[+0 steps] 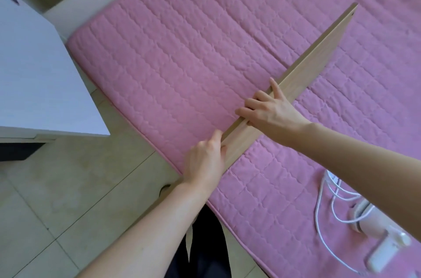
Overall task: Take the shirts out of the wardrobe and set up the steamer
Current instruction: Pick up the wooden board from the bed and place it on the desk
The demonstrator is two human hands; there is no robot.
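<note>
Hands work together here: left hand (205,159) grips the near end of the wooden board (319,59) standing on edge over the pink mattress (182,50), right hand (268,109) clasps its upper edge, so lower it flat, clear of the steamer (373,232) near the bed's right corner.

Two hands: left hand (205,159), right hand (271,111). One wooden board (319,66), one pink bed (182,54), one white steamer (382,248) at five o'clock, one white cord (323,207).

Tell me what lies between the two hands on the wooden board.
In the head view, only a short bare stretch of the light wooden board's top edge lies between the left hand and the right hand; both grip it above the pink quilted mattress.
</note>
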